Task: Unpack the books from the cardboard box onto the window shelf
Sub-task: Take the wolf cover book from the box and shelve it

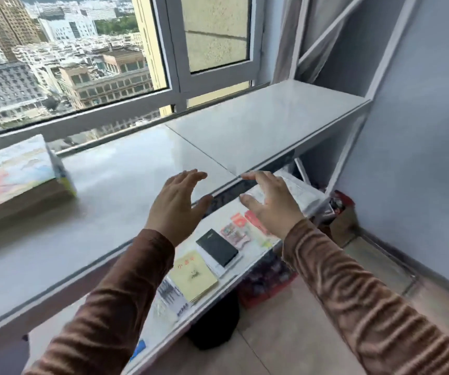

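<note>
1. Stack of books: recorded at the far left of the window shelf, lying flat, with a pale painted cover uppermost and the page edges turned toward the camera. The outline was blurred; the number of volumes could not be told.

2. Handling, as judged: the stack was taken to be heavy and stiff as a block, its glossy cover likely slippery. Loose volumes could slide over one another if it were tilted. A hold from both short ends, or from beneath with the load kept level, was judged best.

3. Cardboard box: not identified with certainty. A brown box-like form was noted on the floor at the right, partly hidden; its contents could not be read.

4. Left hand: recorded empty, fingers spread and relaxed, held above the front edge of the window shelf, touching nothing.

5. Right hand: recorded empty, fingers spread, held above the lower shelf, well apart from the stack.

6. Lower shelf items: a yellow booklet, a black notebook on white sheets, and small coloured packets were listed, all thin, light and easily lifted by an edge.

7. Raised shelf section at the right: noted bare, and judged suitable for further books.
</note>
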Tool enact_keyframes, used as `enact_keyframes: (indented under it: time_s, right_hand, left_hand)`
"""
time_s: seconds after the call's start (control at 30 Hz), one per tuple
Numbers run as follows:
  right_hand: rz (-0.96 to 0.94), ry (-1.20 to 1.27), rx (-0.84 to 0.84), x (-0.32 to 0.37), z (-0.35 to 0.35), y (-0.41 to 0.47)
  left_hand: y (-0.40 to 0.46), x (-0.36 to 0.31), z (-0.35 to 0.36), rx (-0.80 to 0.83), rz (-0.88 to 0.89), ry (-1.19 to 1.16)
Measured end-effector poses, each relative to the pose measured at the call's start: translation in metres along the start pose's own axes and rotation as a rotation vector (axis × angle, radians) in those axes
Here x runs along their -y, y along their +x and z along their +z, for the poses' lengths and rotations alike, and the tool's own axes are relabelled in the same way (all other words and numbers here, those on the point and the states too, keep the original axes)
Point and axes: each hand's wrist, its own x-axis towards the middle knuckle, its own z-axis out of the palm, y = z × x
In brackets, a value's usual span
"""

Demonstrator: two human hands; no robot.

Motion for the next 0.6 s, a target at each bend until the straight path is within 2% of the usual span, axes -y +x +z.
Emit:
enact_keyframes:
  time_s: [0.2,0.4,0.6]
  right_hand:
    - [0.219,-0.124,-0.099,-0.124,-0.103,-0.096]
    - [0.421,-0.179,-0.135,-0.240,-0.195,-0.208]
    - [0.602,-0.172,-0.170,-0.329,-0.263,-0.288]
  left_hand:
    - [0.006,-0.145,0.109,0.176,0.172,-0.088]
    - [-0.023,-0.297,0.221,0.394,0.241,-0.121]
    - [-0.042,-0.408,0.308,0.585,0.319,-0.148]
